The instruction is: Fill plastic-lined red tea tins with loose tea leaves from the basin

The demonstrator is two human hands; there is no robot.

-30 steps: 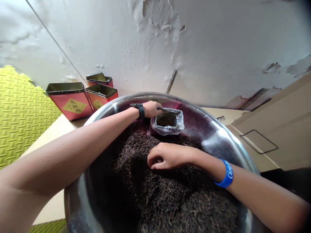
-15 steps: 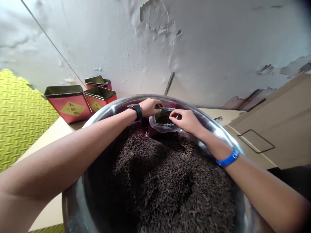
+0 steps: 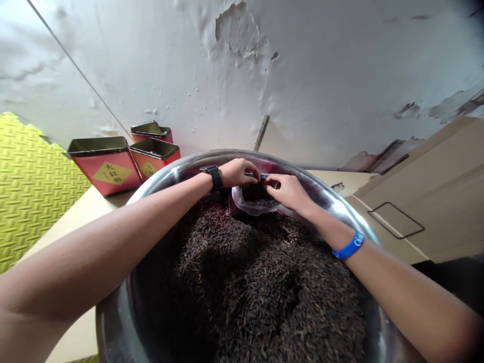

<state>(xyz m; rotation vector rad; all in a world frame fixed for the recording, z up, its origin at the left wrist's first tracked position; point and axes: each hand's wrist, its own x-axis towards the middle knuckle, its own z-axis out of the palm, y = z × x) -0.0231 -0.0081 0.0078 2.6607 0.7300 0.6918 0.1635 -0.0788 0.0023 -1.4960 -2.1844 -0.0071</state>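
A red tea tin (image 3: 235,207) stands at the far side of a big metal basin (image 3: 141,194), on the dark loose tea leaves (image 3: 257,267). Folded over the tin's mouth is a clear plastic bag (image 3: 260,206) that lines it; the inside looks dark. My left hand (image 3: 238,173), below a black watch, pinches the bag's far edge. Just to its right my right hand (image 3: 288,190) pinches the same edge at the tin's right side, thumb against forefinger. The tin's lower part is hidden in the leaves.
Several open red tins, among them one large tin (image 3: 108,169), stand left of the basin on a pale board (image 3: 71,222). A yellow foam mat (image 3: 30,186) covers the floor at left. A peeling wall (image 3: 321,75) rises behind; a cardboard box (image 3: 434,186) stands at right.
My left hand has shifted slightly right along the bag's edge, closer to my right hand. My right hand has hardly moved. The view has tilted a little.
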